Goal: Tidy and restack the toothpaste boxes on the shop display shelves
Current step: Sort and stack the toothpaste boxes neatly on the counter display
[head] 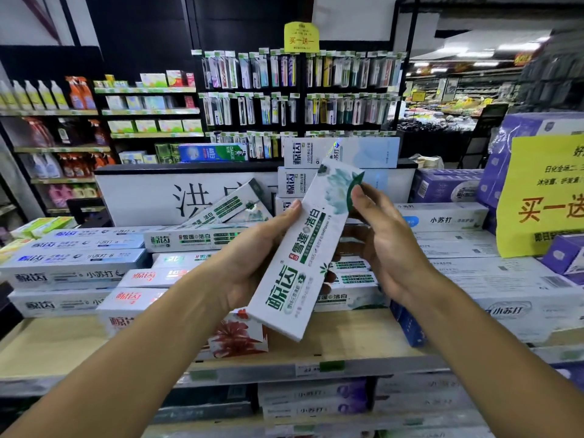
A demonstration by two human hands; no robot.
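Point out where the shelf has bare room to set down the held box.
Bare wood shelf lies front left, bordered by the blue-print stacks and the red-flower box. A smaller strip shows under the held box. Middle green stacks and right stacks are crowded.

"雪莲 洁白" on the held toothpaste box [303,248]; "买一送一" on yellow sign [301,37]; "DARLIE" on blue box [213,152].

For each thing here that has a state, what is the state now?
Green-and-white toothpaste box: held up tilted, off the shelf, flaps shut.
Left hand: gripping the box's left edge.
Right hand: touching the box's upper right end.
Leaning green box: lying askew on the stack.
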